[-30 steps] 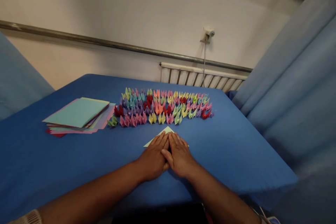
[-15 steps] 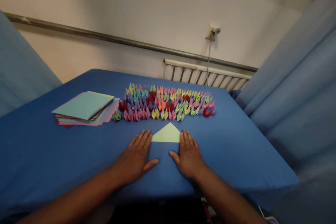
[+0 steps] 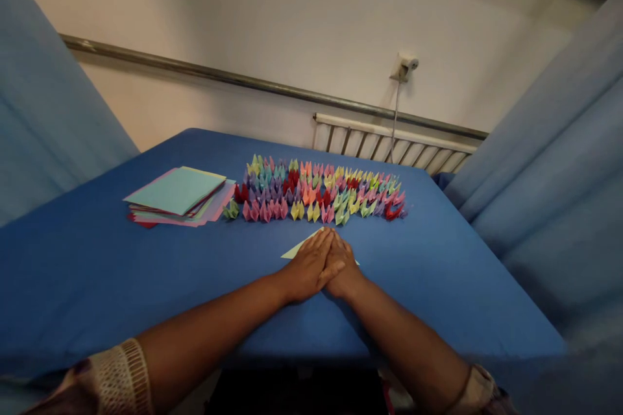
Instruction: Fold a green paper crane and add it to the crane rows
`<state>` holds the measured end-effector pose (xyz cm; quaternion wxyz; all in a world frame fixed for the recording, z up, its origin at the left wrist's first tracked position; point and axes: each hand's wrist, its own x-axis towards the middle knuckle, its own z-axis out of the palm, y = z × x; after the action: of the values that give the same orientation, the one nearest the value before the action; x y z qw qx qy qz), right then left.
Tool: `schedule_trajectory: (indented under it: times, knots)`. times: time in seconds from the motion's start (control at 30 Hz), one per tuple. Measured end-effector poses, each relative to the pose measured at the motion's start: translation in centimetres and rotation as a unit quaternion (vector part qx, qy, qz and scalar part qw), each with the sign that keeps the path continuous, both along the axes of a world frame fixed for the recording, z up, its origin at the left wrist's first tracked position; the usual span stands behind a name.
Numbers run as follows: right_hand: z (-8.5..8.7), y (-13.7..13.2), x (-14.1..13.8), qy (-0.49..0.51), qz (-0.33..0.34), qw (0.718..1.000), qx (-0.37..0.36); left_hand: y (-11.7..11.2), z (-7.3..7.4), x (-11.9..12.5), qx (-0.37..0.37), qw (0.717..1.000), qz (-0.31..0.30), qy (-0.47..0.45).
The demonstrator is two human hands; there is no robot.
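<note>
A pale green folded paper triangle (image 3: 296, 249) lies on the blue tablecloth (image 3: 146, 266) near the front edge. My left hand (image 3: 309, 267) rests flat on it with fingers stretched out, partly overlapping my right hand (image 3: 343, 264), which also lies flat on the paper. Both hands cover most of the triangle; only its left corner and a sliver at the right show. Just beyond the hands stand rows of small folded paper figures (image 3: 321, 191) in many colours.
A stack of coloured square sheets (image 3: 178, 198) lies at the left of the folded figures. Blue curtains hang at both sides. A metal rail, a radiator and a wall socket with a cable are behind the table.
Half a second ago my hands lay apart at either side of the triangle. They have slid back together over it, the left now on top of the right.
</note>
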<state>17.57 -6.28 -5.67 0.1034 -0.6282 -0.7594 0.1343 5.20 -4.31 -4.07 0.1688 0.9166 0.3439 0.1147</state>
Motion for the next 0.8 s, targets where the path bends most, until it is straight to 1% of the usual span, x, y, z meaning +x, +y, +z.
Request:
schedule_trajectory:
  times: [0.07,0.13,0.23,0.37,0.43,0.53,0.63,0.7,0.8]
  knots:
    - [-0.4,0.1,0.2,-0.003,-0.003,1.000,-0.005,0.2,-0.6,-0.3,-0.004,1.000,0.004,0.012]
    - [-0.6,0.0,0.3,-0.003,-0.009,1.000,-0.009,0.1,-0.8,-1.1,-0.011,0.999,0.010,0.032]
    - [-0.6,-0.2,0.5,-0.009,-0.033,0.999,-0.012,-0.2,-0.6,-2.4,-0.019,0.997,0.017,0.069]
    - [-0.8,-0.4,1.0,-0.026,-0.066,0.997,0.013,-0.2,-0.4,-3.6,0.011,0.995,0.020,0.100]
    - [-1.0,-0.5,1.6,-0.029,-0.084,0.996,0.026,0.0,-0.5,-4.0,0.024,0.994,0.035,0.103]
    - [-1.5,-0.8,2.8,-0.037,-0.117,0.992,0.031,0.2,-0.6,-4.4,0.029,0.992,0.063,0.102]
    - [-1.6,-1.0,4.1,-0.043,-0.155,0.987,0.018,0.4,-0.6,-4.5,0.015,0.992,0.081,0.095]
    - [-1.5,-1.2,4.8,-0.042,-0.166,0.985,0.019,0.6,-0.6,-4.6,0.005,0.993,0.092,0.071]
    - [-1.4,-1.2,5.6,-0.025,-0.165,0.985,0.039,1.1,-0.5,-4.7,0.002,0.993,0.119,0.015]
